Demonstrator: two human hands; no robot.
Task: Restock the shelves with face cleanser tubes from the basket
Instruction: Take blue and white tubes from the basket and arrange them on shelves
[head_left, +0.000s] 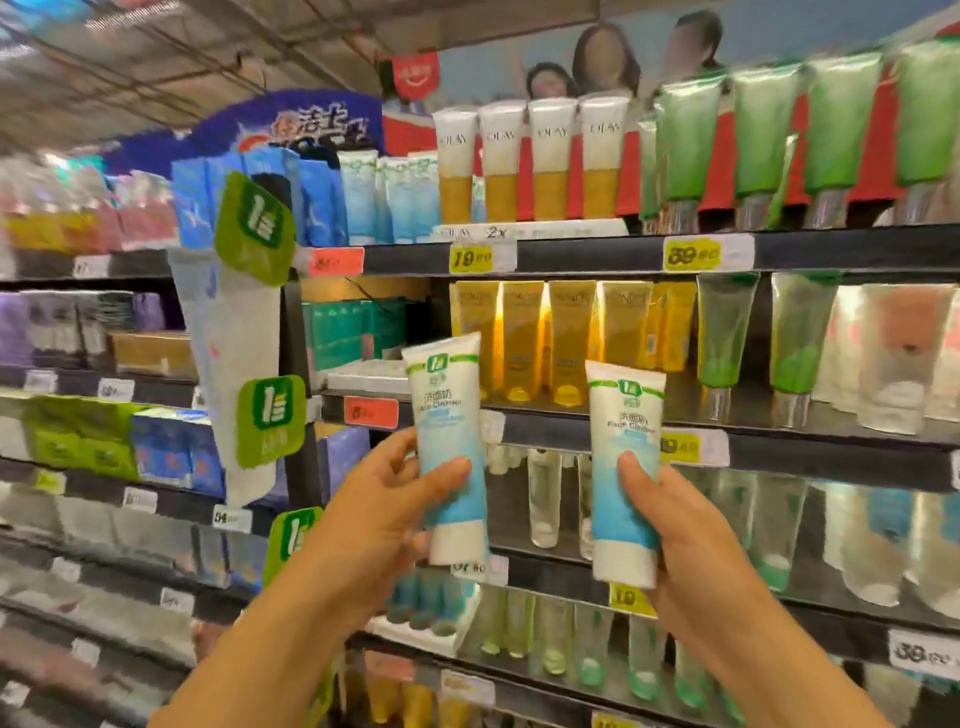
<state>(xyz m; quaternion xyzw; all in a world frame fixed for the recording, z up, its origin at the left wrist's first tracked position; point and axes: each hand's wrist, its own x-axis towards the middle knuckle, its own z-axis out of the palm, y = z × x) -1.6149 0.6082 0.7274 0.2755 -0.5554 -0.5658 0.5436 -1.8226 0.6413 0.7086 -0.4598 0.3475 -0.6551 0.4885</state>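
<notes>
Two tubes held up before the shelves

The left hand (387, 512) holds one tube (451, 447) left of the tube (625, 480) in the right hand (685, 540); shelves (623, 257) stand behind.

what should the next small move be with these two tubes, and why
Probably lift the left hand and its tube toward the matching pale blue tubes on the top shelf. Both hands already grip a tube cap-down; the right hand holds the other tube, and no other matching stock is clearly visible.

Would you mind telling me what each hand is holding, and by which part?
Left hand holds one cleanser tube, right hand another tube; each grip is on the lower half.
</notes>
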